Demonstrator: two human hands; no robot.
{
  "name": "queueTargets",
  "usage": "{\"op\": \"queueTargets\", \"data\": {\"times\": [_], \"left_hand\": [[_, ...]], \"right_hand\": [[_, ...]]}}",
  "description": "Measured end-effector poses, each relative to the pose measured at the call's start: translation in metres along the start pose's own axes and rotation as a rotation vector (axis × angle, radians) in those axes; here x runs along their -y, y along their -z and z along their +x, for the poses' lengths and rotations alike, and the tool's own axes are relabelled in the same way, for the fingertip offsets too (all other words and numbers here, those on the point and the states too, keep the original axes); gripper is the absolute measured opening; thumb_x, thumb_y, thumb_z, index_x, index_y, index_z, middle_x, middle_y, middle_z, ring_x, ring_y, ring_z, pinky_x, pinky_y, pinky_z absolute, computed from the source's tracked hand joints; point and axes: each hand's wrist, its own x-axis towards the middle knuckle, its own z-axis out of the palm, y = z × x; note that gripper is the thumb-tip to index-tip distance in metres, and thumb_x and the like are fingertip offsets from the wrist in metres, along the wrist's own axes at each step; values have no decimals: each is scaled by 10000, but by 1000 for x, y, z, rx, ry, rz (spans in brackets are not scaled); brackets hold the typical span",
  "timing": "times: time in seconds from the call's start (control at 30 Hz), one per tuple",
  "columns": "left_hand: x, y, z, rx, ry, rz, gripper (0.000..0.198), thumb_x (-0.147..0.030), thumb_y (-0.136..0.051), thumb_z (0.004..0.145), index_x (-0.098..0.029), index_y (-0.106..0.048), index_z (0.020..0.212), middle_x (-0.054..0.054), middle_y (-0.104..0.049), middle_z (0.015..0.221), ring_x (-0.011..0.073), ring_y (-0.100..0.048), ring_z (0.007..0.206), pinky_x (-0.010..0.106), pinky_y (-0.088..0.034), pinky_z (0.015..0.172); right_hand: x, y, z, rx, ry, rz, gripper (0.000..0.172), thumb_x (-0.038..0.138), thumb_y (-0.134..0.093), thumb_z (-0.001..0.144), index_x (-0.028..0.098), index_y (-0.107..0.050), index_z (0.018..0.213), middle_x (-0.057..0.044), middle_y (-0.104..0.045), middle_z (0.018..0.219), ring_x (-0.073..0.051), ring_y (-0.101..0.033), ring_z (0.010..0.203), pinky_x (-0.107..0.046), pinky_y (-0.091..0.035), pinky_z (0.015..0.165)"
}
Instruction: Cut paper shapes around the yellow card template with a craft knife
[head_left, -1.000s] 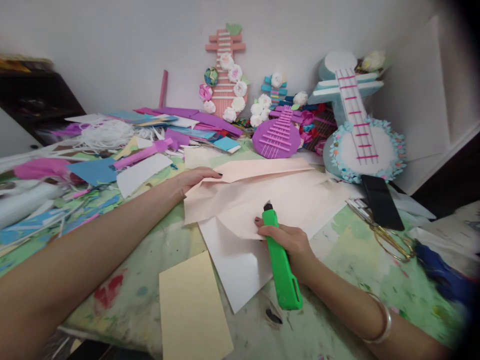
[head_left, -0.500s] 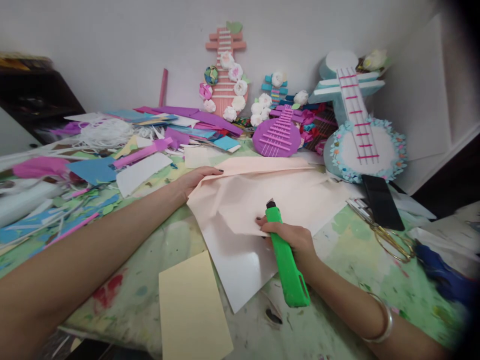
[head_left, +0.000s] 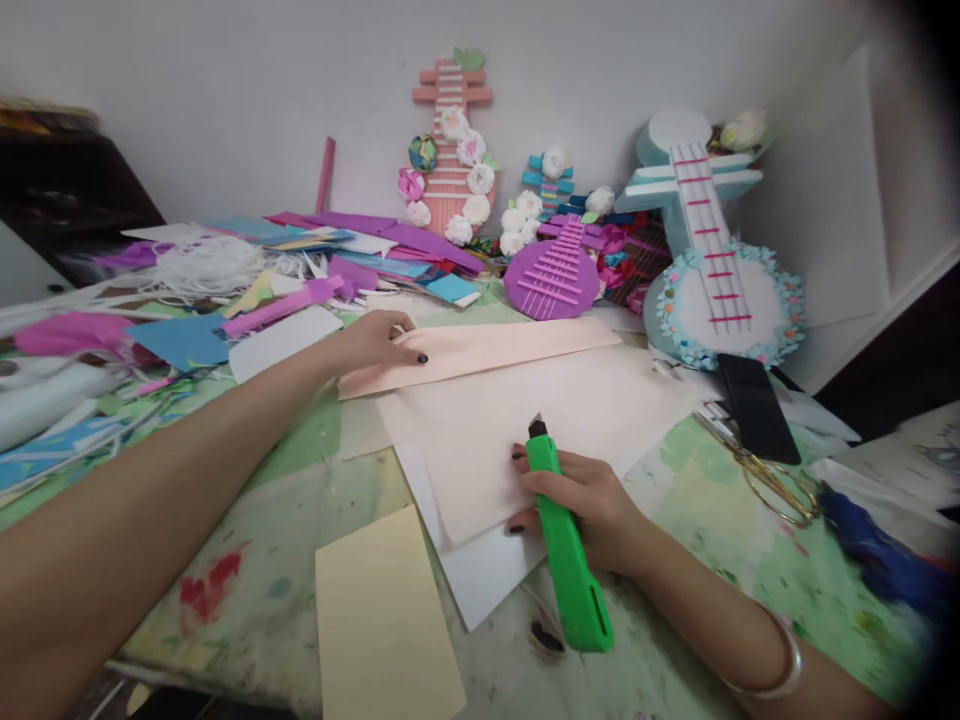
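My right hand [head_left: 592, 500] is wrapped round a bright green utility knife [head_left: 564, 545], its blade tip pointing away over a pale pink sheet of paper [head_left: 525, 420]. That sheet lies flat on a white glossy sheet [head_left: 480, 580]. My left hand [head_left: 379, 340] pinches the left end of a long pale pink strip [head_left: 495, 345] that lies apart from the sheet, toward the far side. A cream card [head_left: 379, 620] lies near the table's front edge.
A paint-stained table [head_left: 675, 620] holds heaps of coloured foam and paper scraps [head_left: 247, 280] at the left. Foam guitar models [head_left: 705, 270] lean on the back wall. A black phone [head_left: 757, 405] and gold scissors [head_left: 772, 480] lie at the right.
The raised, folded pink paper has come apart: my left hand has drawn a long strip away to the far left, and the remaining sheet now lies flat. The right hand with the knife has hardly moved.
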Motion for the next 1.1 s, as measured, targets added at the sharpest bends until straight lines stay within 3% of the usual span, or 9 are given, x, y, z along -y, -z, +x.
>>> {"op": "queueTargets", "data": {"times": [0.13, 0.2, 0.3, 0.37, 0.43, 0.57, 0.67, 0.8, 1.1], "left_hand": [[-25, -7, -20, -156, -134, 128, 367, -357, -644, 743, -177, -549, 1049, 135, -586, 1178, 324, -506, 1147, 441, -365, 985], [-48, -18, -48, -197, -360, 222, 236, -348, -554, 837, -169, -549, 990, 137, -595, 1124, 304, -492, 1139, 429, -353, 992], [-81, -44, -100, -63, -687, 312, 288, -440, -494, 905, -161, -541, 855, 124, -584, 930, 274, -529, 895, 392, -444, 787], [-93, -62, -128, 82, -761, 393, 396, -542, -555, 859, -146, -551, 868, 124, -572, 907, 281, -511, 831, 420, -452, 740], [-96, -76, -143, 138, -752, 466, 399, -531, -587, 852, -133, -564, 873, 115, -572, 870, 290, -507, 824, 449, -455, 751], [-90, -89, -141, 205, -720, 396, 258, -384, -519, 926, -159, -532, 800, 81, -570, 813, 238, -496, 758, 390, -448, 716], [-86, -91, -136, 183, -831, 342, 215, -221, -443, 957, -171, -519, 762, 50, -557, 756, 207, -479, 713, 357, -429, 703], [-79, -97, -135, 103, -998, 389, 252, -160, -415, 970, -170, -536, 749, 42, -528, 721, 210, -463, 704, 362, -407, 701], [-71, -95, -133, 229, -1019, 390, 160, -51, -496, 835, -189, -481, 754, 39, -472, 753, 209, -414, 694, 363, -369, 643]], "right_hand": [[-4, 7, -4, 45, -64, 45, 315, 259, -744, 804, 193, -566, 1054, -138, -727, 1003, -249, -685, 1063, -364, -570, 891], [-7, 13, -5, 100, -95, 47, 240, 234, -698, 839, 195, -579, 1044, -143, -717, 1036, -249, -668, 1093, -371, -557, 910], [-10, 23, -5, 219, -143, 43, 178, 210, -647, 861, 190, -603, 1032, -150, -701, 1073, -249, -646, 1123, -360, -556, 897], [-11, 29, -3, 276, -134, 37, 166, 204, -640, 856, 189, -613, 1020, -141, -700, 1062, -249, -631, 1141, -371, -540, 926], [-10, 32, -2, 313, -110, 19, 161, 188, -633, 847, 191, -618, 1007, -131, -701, 1052, -248, -623, 1146, -394, -519, 964], [-5, 34, 2, 371, -72, -35, 166, 109, -589, 835, 181, -617, 983, -125, -706, 1003, -256, -619, 1135, -422, -512, 969], [-4, 35, 3, 392, -72, -58, 149, 81, -555, 848, 173, -616, 947, -133, -698, 980, -263, -610, 1133, -424, -517, 952], [-3, 35, 4, 391, -58, -79, 132, 104, -505, 903, 181, -611, 891, -118, -683, 924, -250, -610, 1099, -410, -533, 914], [-3, 33, 4, 406, -50, -119, 185, 96, -485, 926, 187, -610, 825, -79, -652, 855, -226, -616, 1043, -362, -544, 878]]}}
